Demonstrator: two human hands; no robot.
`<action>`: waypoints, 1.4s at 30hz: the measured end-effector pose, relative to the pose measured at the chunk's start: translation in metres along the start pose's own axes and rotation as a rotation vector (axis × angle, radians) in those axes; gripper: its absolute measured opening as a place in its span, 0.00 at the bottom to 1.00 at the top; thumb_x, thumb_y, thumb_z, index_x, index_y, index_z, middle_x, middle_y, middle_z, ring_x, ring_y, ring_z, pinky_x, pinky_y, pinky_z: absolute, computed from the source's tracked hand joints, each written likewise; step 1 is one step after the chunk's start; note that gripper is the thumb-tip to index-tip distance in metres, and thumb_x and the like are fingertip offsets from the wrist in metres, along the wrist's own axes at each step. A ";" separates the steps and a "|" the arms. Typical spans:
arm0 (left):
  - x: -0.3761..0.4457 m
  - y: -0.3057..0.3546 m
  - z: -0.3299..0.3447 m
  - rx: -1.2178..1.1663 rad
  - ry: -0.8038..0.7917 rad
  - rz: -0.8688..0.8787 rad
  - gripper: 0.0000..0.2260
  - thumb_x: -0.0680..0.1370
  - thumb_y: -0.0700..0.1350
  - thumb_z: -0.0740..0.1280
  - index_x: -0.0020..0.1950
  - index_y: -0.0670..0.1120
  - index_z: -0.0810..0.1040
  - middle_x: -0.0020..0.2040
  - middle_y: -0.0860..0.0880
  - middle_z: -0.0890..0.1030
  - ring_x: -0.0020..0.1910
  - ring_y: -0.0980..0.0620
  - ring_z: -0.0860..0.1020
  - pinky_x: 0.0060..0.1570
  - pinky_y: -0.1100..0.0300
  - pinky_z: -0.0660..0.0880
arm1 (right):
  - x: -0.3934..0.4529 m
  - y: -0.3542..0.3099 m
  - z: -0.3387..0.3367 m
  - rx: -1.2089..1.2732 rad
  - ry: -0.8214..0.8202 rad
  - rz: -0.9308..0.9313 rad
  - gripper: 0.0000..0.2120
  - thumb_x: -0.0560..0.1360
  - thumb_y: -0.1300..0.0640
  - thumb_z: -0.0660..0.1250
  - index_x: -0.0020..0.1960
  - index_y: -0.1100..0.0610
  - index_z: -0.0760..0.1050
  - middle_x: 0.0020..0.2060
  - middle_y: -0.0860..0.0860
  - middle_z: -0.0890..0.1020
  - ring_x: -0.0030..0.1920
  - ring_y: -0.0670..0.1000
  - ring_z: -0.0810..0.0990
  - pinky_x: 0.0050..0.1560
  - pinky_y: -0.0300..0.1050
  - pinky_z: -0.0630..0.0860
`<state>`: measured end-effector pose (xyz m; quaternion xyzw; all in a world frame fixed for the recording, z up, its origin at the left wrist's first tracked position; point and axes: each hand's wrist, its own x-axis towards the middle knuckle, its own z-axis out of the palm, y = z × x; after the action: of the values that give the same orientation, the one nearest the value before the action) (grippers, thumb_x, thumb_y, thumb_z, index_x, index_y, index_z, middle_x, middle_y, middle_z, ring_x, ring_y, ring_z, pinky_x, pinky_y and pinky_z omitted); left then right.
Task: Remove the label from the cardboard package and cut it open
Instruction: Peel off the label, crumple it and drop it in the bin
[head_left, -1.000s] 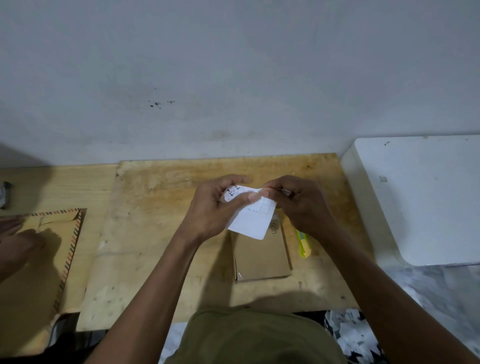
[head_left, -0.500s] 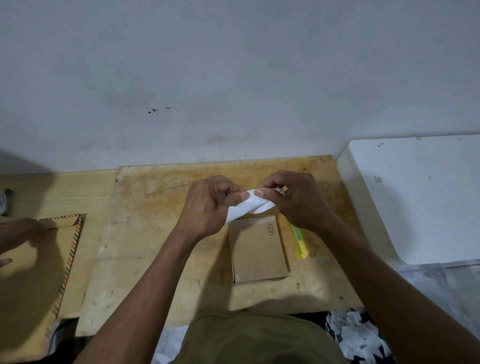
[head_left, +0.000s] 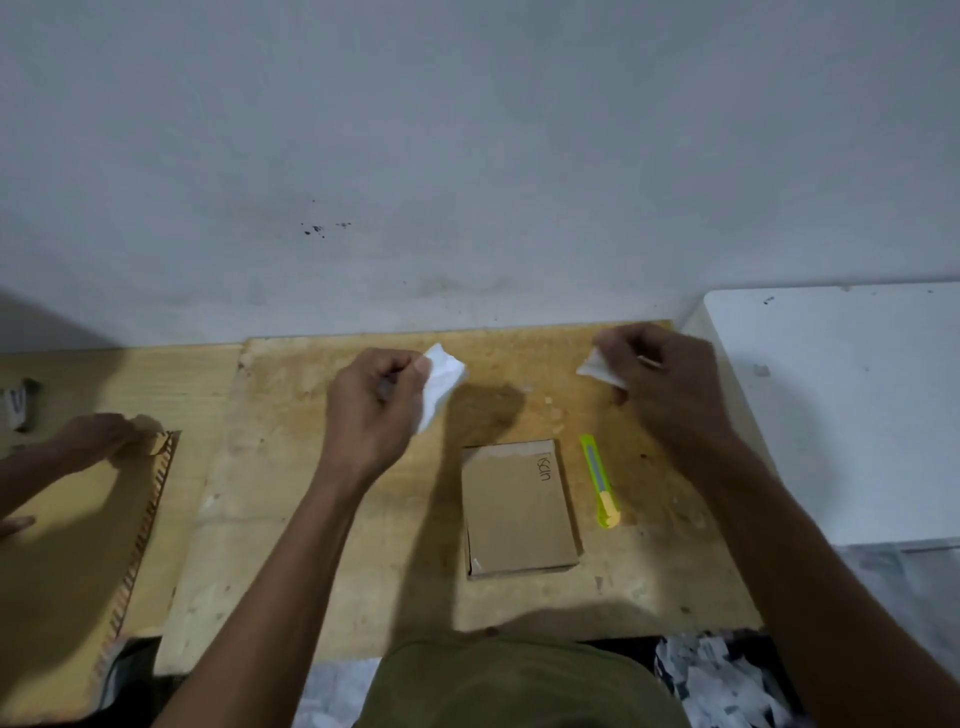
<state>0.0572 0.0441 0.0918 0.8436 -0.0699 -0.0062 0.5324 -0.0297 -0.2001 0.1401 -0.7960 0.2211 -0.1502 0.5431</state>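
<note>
A flat brown cardboard package lies on the wooden board, with handwriting near its right edge. A yellow-green utility knife rests on the board just right of it. The white label is in two pieces. My left hand is closed on the larger piece, above and left of the package. My right hand grips the smaller piece, above and right of the knife. Both hands are well apart and off the package.
Another person's hand rests on a brown striped-edge envelope at the left. A white surface stands at the right. Torn paper scraps lie below the board's front edge. A wall rises behind.
My hands were together over the package, folding and pulling one whole label. Now the label is torn in two and the hands have swung apart, one piece in each.
</note>
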 end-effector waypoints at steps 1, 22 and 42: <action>-0.002 0.004 0.007 0.014 -0.030 0.023 0.05 0.79 0.46 0.69 0.46 0.49 0.84 0.47 0.53 0.84 0.44 0.56 0.81 0.43 0.60 0.74 | -0.003 -0.005 0.009 0.033 -0.046 0.010 0.07 0.78 0.57 0.68 0.45 0.58 0.83 0.35 0.49 0.83 0.28 0.39 0.77 0.30 0.32 0.73; 0.000 0.025 0.023 -0.048 -0.410 0.145 0.03 0.76 0.44 0.74 0.49 0.49 0.83 0.43 0.53 0.85 0.41 0.52 0.83 0.40 0.56 0.77 | 0.022 0.012 0.029 -0.433 -0.366 -0.482 0.07 0.73 0.52 0.70 0.43 0.56 0.79 0.42 0.46 0.78 0.43 0.44 0.75 0.44 0.30 0.69; -0.010 0.050 0.057 -0.361 -0.271 -0.018 0.02 0.74 0.40 0.75 0.44 0.41 0.86 0.41 0.48 0.87 0.40 0.53 0.84 0.43 0.60 0.79 | -0.018 0.028 0.036 -0.184 0.176 -0.412 0.06 0.77 0.58 0.68 0.42 0.59 0.77 0.37 0.49 0.82 0.36 0.45 0.77 0.34 0.34 0.71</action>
<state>0.0372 -0.0272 0.1109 0.7267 -0.1308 -0.1366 0.6604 -0.0332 -0.1710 0.1013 -0.8543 0.1134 -0.3059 0.4046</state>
